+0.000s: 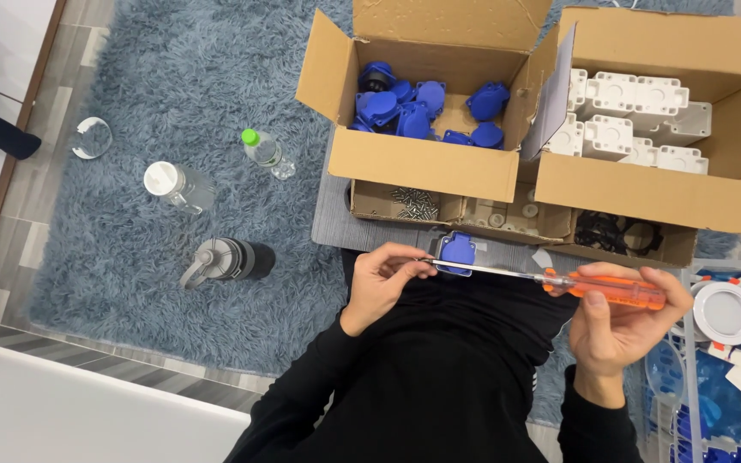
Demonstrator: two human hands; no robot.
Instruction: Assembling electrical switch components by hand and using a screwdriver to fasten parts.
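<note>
my left hand pinches the screwdriver's tip against the blue socket part, which sits above my lap, steadying it so the blade seats. my right hand wraps closed round the orange screwdriver handle for turning. the box of blue parts lies within reach.

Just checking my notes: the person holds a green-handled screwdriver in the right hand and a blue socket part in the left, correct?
Not quite: the head view shows the screwdriver handle is orange, not green. The right hand holds it, and the left hand holds the blue socket part.
</note>
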